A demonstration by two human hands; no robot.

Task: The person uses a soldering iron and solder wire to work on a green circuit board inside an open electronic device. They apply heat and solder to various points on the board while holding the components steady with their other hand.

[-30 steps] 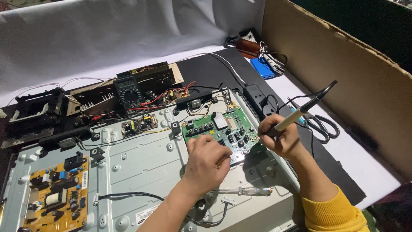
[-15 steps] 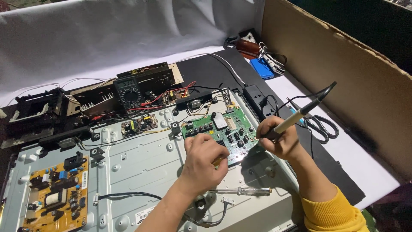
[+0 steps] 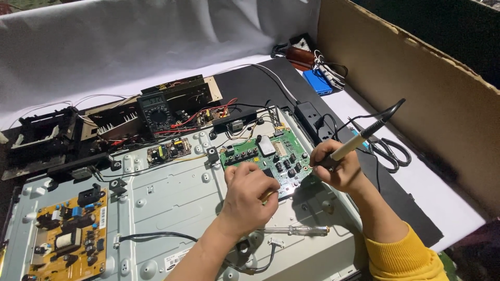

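A green circuit board [image 3: 263, 155] lies on the grey metal back panel [image 3: 172, 192] of a flat screen set. My right hand [image 3: 337, 169] grips a soldering iron [image 3: 364, 134] like a pen, its tip down at the board's right edge and its black cord looping upward. My left hand [image 3: 249, 193] is curled at the board's near edge, pinching something thin and yellowish that I cannot make out. A clear-handled screwdriver [image 3: 294, 230] lies on the panel just below my left hand.
An orange power board [image 3: 65, 234] sits at the panel's lower left. A black multimeter [image 3: 155, 112], loose boards and red wires lie behind. A black power strip [image 3: 312, 117], scissors [image 3: 388, 151], a blue box [image 3: 317, 82] and a cardboard wall [image 3: 411, 88] stand to the right.
My right hand and the soldering iron have edged slightly leftward toward the board. My left hand stays at the board's near edge.
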